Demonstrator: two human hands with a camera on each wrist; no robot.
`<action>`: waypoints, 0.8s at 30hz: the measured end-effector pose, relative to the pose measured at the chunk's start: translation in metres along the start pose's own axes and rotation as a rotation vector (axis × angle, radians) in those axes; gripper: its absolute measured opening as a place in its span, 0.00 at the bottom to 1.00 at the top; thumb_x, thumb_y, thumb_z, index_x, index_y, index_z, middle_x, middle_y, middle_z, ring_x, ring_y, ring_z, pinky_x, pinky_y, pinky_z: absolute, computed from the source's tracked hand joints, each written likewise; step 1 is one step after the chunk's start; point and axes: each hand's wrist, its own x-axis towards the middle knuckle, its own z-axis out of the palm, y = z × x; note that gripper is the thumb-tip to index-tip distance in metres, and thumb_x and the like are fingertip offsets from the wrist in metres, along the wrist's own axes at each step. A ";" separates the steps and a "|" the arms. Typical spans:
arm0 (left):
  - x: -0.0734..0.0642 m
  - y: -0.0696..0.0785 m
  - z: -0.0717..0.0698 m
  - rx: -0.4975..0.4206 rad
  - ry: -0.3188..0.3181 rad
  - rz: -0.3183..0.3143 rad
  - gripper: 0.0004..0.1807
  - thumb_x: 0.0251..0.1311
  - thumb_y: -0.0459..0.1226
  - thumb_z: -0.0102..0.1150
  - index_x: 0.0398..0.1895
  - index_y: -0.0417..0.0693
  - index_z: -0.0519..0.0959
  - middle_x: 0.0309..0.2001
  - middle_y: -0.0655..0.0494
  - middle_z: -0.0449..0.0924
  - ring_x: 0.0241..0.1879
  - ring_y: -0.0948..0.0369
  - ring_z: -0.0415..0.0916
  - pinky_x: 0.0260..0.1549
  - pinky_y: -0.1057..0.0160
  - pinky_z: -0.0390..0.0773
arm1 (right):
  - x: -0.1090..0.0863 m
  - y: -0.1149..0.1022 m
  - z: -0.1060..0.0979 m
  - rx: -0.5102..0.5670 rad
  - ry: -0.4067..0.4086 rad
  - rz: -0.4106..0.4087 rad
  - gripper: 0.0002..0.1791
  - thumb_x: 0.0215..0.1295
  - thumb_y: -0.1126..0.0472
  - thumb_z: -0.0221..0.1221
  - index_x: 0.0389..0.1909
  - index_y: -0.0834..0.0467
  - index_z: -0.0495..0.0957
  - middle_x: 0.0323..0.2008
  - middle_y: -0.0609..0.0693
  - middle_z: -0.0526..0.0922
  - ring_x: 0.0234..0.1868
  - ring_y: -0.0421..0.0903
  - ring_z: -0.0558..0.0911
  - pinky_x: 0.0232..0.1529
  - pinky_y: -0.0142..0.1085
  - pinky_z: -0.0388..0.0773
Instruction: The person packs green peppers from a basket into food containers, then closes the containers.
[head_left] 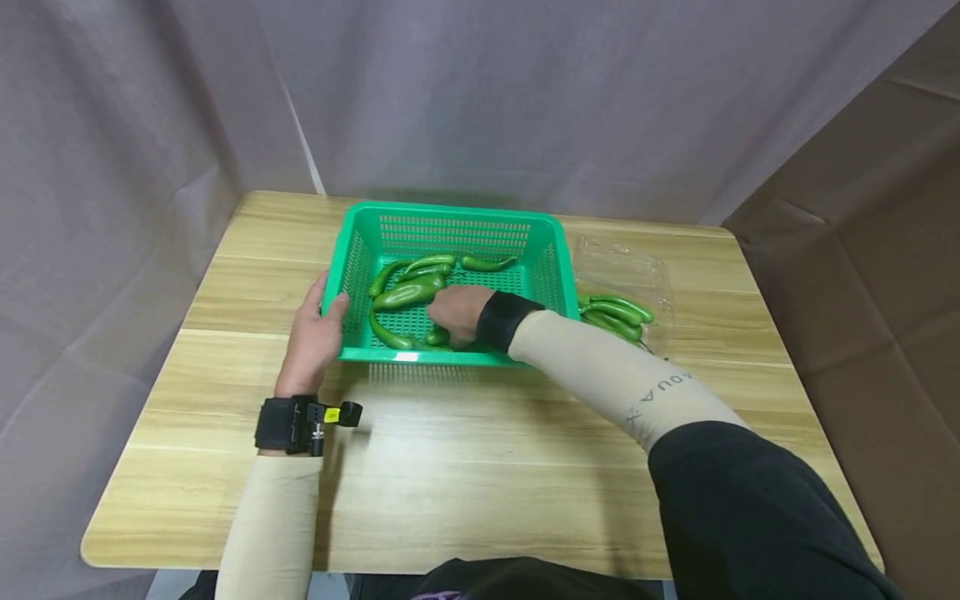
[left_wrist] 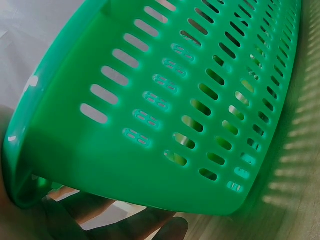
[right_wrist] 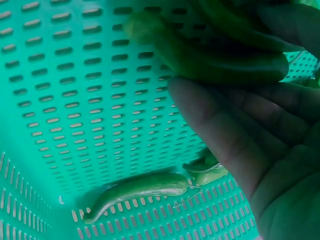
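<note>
A green plastic basket (head_left: 457, 358) stands near the back of the table, with several long green chili peppers (head_left: 408, 293) inside. My left hand (head_left: 311, 342) grips its left rim, thumb over the edge; in the left wrist view the other fingers (left_wrist: 125, 222) are under the rim, outside the slotted wall. My right hand (head_left: 459, 312) reaches down into the basket near the front wall. Seen from the right wrist, it holds a green chili pepper (right_wrist: 215, 65) between thumb and fingers, with a second pepper (right_wrist: 240, 25) close behind it. Another curved pepper (right_wrist: 142, 190) lies by the wall.
To the right of the basket, a clear plastic box (head_left: 622, 271) with its lid raised holds several more green peppers (head_left: 615, 315). The wooden table (head_left: 450, 467) extends in front of the basket. Grey curtains (head_left: 487, 100) hang behind it.
</note>
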 end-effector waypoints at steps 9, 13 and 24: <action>-0.001 0.001 -0.001 -0.004 0.002 0.000 0.34 0.82 0.49 0.40 0.86 0.67 0.45 0.84 0.51 0.52 0.75 0.45 0.63 0.69 0.40 0.71 | 0.001 0.004 0.001 0.026 -0.026 -0.006 0.12 0.65 0.55 0.71 0.43 0.56 0.81 0.38 0.47 0.84 0.37 0.42 0.79 0.42 0.36 0.82; -0.001 0.001 -0.001 -0.004 0.001 -0.006 0.34 0.82 0.48 0.40 0.86 0.66 0.45 0.85 0.51 0.50 0.76 0.45 0.62 0.70 0.40 0.70 | 0.001 0.006 0.001 0.052 -0.022 -0.003 0.09 0.66 0.57 0.70 0.38 0.56 0.79 0.32 0.45 0.78 0.33 0.41 0.73 0.35 0.34 0.75; 0.000 0.000 -0.001 -0.003 0.004 -0.005 0.34 0.83 0.48 0.40 0.86 0.65 0.46 0.84 0.51 0.52 0.75 0.45 0.63 0.69 0.40 0.71 | 0.000 0.006 0.003 0.067 0.020 0.007 0.15 0.61 0.53 0.75 0.41 0.57 0.82 0.39 0.48 0.85 0.38 0.44 0.83 0.43 0.39 0.84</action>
